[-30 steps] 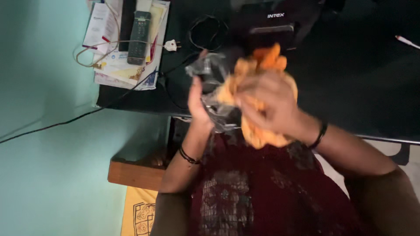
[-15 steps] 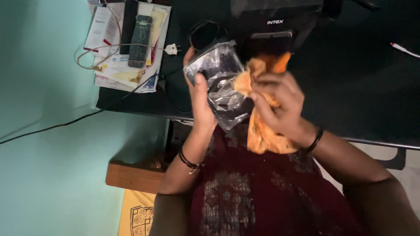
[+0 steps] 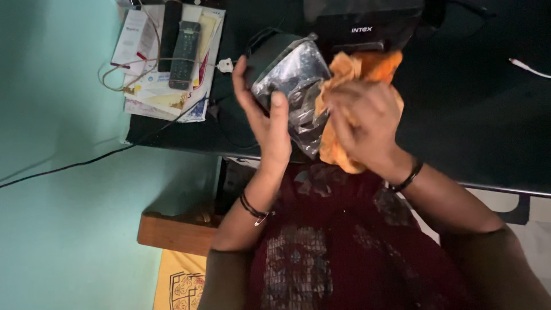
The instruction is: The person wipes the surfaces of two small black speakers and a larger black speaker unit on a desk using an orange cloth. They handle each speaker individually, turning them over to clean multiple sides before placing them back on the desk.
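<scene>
Fingers of the left hand (image 3: 265, 123) grip a shiny dark object (image 3: 290, 74) above the counter (image 3: 459, 115); at its three o'clock, the right hand (image 3: 361, 123) clenches an orange cloth (image 3: 367, 66) against it.

two remotes (image 3: 185, 47), one cloth (image 3: 359, 86)

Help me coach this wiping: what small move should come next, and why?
Probably slide the orange cloth in the right hand leftward across the plastic-wrapped object. The left hand grips its left edge, and the cloth covers only the right edge.
</scene>
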